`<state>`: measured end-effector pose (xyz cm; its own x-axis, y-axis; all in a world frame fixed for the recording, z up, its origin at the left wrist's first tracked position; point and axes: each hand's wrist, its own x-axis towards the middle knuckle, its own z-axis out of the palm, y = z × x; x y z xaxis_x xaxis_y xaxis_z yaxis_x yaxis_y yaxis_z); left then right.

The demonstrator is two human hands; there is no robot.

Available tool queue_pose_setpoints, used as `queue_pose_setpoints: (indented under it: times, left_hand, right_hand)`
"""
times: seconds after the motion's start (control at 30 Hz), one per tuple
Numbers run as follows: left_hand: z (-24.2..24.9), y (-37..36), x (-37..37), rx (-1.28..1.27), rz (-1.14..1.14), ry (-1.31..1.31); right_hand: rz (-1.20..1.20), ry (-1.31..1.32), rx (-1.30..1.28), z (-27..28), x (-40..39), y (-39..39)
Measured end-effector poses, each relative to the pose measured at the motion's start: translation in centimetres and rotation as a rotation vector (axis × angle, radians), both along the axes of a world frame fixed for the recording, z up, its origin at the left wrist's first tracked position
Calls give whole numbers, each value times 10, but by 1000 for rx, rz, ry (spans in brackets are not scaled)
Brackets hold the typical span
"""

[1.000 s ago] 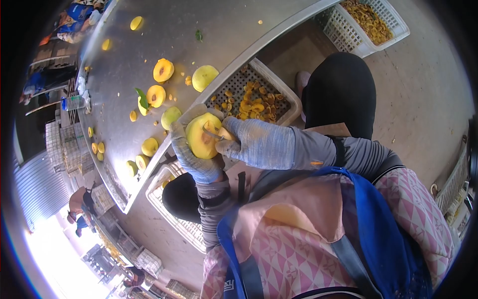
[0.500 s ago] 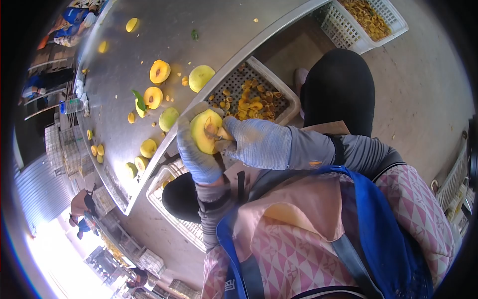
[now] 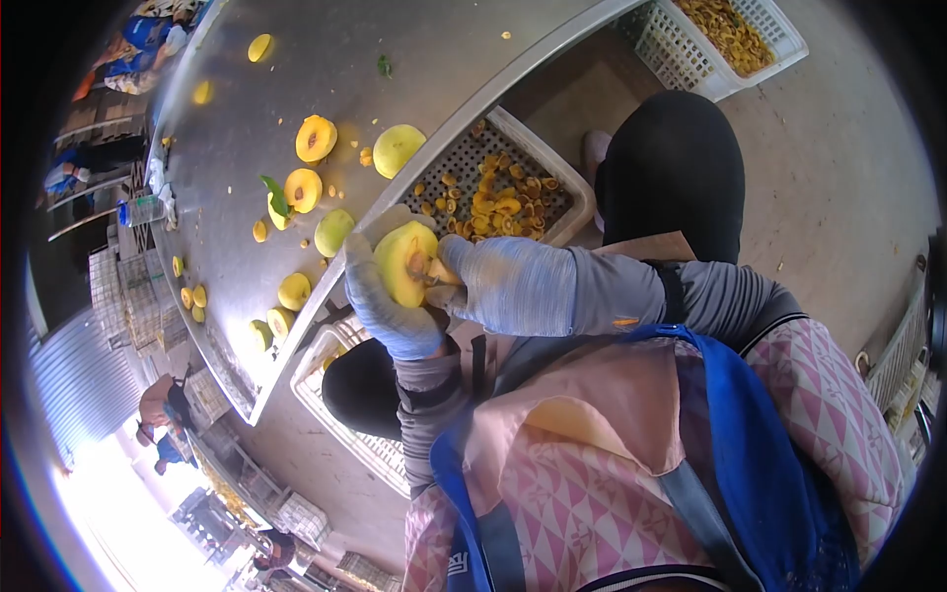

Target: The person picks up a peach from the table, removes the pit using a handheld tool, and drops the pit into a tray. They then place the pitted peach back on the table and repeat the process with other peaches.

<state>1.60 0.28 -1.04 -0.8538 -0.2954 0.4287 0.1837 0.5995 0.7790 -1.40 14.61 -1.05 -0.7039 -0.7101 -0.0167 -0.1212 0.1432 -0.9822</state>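
My left hand (image 3: pixel 387 301), in a grey-blue knit glove, is wrapped round a yellow peach half (image 3: pixel 402 259) with its cut face turned to the right. A brown hollow with the stone area shows in the middle of that face. My right hand (image 3: pixel 493 281), gloved alike, is closed on a small pitting knife (image 3: pixel 446 273) with a pale handle. The knife's tip is at the hollow, partly hidden by my fingers. Both hands are just off the table edge, beside a crate (image 3: pixel 582 212) holding several stones and orange scraps.
On the metal table (image 3: pixel 434 59) lie cut peach halves (image 3: pixel 316 138), whole peaches (image 3: pixel 399 150), and a green leaf (image 3: pixel 275 195). A white basket (image 3: pixel 681 54) of scraps stands on the floor at upper right. Another white basket (image 3: pixel 326 380) is below the table edge. People are at far left.
My left hand and the peach half have shifted slightly left. The right hand stays at the cut face with the knife; the table things look the same.
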Motion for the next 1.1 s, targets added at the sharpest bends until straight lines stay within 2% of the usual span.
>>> queue_pose_setpoints:
  times: [0.07, 0.2, 0.27, 0.3, 0.33, 0.37, 0.4, 0.47, 0.6, 0.67, 0.7, 0.77, 0.8, 0.87, 1.0, 1.07, 1.1]
  left_hand:
    - [10, 5, -2, 799, 8, -225]
    - [5, 4, -1, 740, 22, -232]
    - [7, 6, -1, 562, 38, -203]
    - [-5, 1, 0, 562, 37, -203]
    - [-28, -7, 3, 152, 110, 13]
    - [-27, -3, -2, -261, 179, 227]
    - [-21, -1, -1, -261, 179, 227]
    - [-2, 8, 0, 404, 106, -85]
    - [-15, -3, 2, 504, 20, -63]
    - [-19, -5, 5, -177, 90, 90]
    - [-18, -4, 4, -178, 91, 90]
    - [-14, 0, 0, 338, 12, -25]
    - [-10, 1, -2, 340, 9, -25]
    - [0, 4, -2, 775, -4, -222]
    - [1, 8, -3, 812, 88, -235]
    - [1, -2, -3, 868, -131, -283]
    - [3, -2, -3, 867, -128, -281]
  right_hand:
    - [39, -4, 177, 9, -2, 2]
    - [19, 50, 219, 2, 1, 2]
    - [-23, 27, 62, -11, 4, -2]
    - [-23, 27, 62, -15, 4, -4]
    - [-5, -17, -65, -19, 4, -6]
    - [14, -61, -192, -19, 3, -8]
    - [14, -62, -192, -17, 2, -7]
    - [63, -118, -84, -9, 0, -4]
    - [87, -189, -129, -15, -1, -7]
    - [98, -162, -287, -27, 2, -15]
    - [99, -162, -288, -27, 3, -15]
    - [70, -165, -214, -27, 3, -16]
    - [67, -164, -213, -17, 0, -11]
    - [66, -38, 178, 6, -1, 3]
    - [46, 137, 299, -4, 5, 1]
    - [19, -49, -47, -22, 4, -6]
    - [22, -48, -49, -35, 7, -13]
